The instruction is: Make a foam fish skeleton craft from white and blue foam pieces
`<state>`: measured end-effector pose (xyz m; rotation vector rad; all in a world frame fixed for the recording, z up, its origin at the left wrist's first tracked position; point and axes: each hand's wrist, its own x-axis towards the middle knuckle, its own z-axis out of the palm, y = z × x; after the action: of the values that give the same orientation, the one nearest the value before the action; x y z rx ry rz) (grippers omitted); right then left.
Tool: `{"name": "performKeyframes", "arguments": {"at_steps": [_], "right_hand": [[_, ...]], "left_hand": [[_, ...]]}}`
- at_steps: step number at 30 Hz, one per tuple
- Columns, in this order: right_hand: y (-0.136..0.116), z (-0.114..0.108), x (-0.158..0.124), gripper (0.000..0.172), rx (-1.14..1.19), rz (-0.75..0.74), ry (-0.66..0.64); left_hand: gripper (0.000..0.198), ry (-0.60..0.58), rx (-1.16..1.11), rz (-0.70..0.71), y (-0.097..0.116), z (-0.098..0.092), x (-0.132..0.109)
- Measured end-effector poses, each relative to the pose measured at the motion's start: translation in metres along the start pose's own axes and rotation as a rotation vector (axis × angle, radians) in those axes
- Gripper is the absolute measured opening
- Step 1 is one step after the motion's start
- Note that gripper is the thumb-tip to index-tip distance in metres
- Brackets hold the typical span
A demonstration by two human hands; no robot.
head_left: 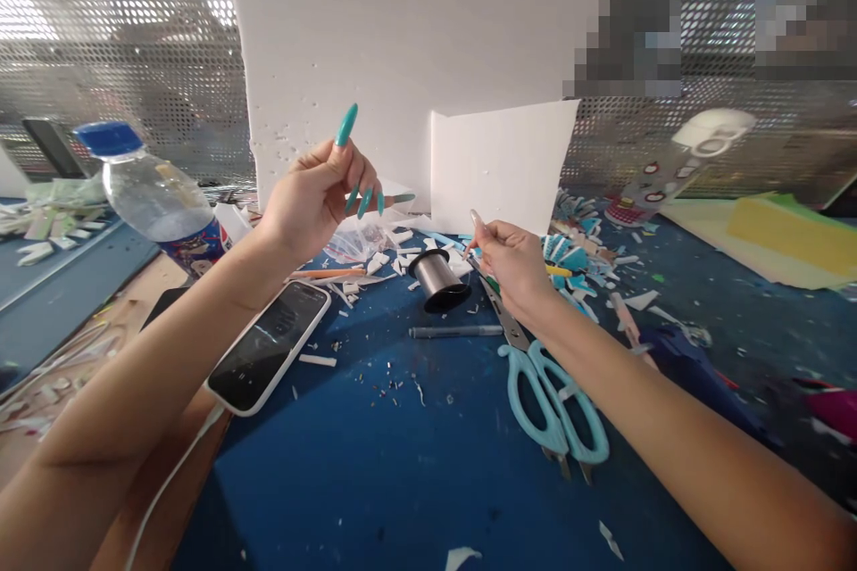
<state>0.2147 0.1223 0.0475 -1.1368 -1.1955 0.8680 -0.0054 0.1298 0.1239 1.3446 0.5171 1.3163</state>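
Observation:
My left hand [321, 187], with long teal nails, is raised in front of a white board. Its fingers are curled in, the thumb points up and one finger reaches right; anything in its grip is too fine to make out. My right hand [514, 260] pinches thumb and fingertips together above the blades of light-blue-handled scissors [555, 410]. What lies in that pinch cannot be seen clearly. Between and below the hands a spool of thin silvery line [434, 275] with black ends rests tilted on the blue table [402, 482]. A grey pen [455, 332] lies just in front of it.
A phone [271, 348] with a white cable lies at left, near a plastic bottle [157, 196]. White boards [502, 165] stand upright behind. Scraps [381, 263] litter the table. A white-lidded bottle [669, 161] and yellow sheets [796, 232] are at right.

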Motion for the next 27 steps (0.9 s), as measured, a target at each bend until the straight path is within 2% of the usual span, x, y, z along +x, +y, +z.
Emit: {"name": "performKeyframes", "arguments": {"at_steps": [5, 10, 13, 16, 19, 20, 23, 27], "right_hand": [[0.002, -0.002, 0.001, 0.039, -0.038, -0.024, -0.010], [-0.001, -0.004, 0.001, 0.037, -0.076, -0.075, -0.143], [-0.010, -0.004, -0.002, 0.037, -0.115, -0.146, -0.216], [-0.019, -0.002, -0.009, 0.036, -0.284, -0.273, -0.237], [-0.022, 0.002, -0.018, 0.036, -0.400, -0.369, -0.212], [-0.023, 0.005, -0.022, 0.038, -0.352, -0.365, -0.235], [-0.027, 0.014, -0.034, 0.041, -0.040, -0.286, -0.438], [-0.044, 0.023, -0.047, 0.052, 0.227, -0.078, -0.696]], "left_hand": [[0.039, 0.008, -0.018, -0.037, 0.000, 0.002, -0.002], [0.038, 0.051, 0.035, -0.034, -0.001, 0.004, -0.002], [0.038, 0.038, 0.020, -0.006, 0.000, 0.002, -0.001], [0.037, 0.025, 0.061, -0.024, 0.000, 0.000, 0.000], [0.037, -0.072, 0.128, -0.103, 0.000, 0.003, -0.003], [0.037, -0.112, 0.147, -0.126, 0.001, 0.005, -0.006], [0.038, -0.195, 0.204, -0.145, 0.005, 0.017, -0.014], [0.040, -0.208, 0.323, -0.038, 0.013, 0.028, -0.023]]}}
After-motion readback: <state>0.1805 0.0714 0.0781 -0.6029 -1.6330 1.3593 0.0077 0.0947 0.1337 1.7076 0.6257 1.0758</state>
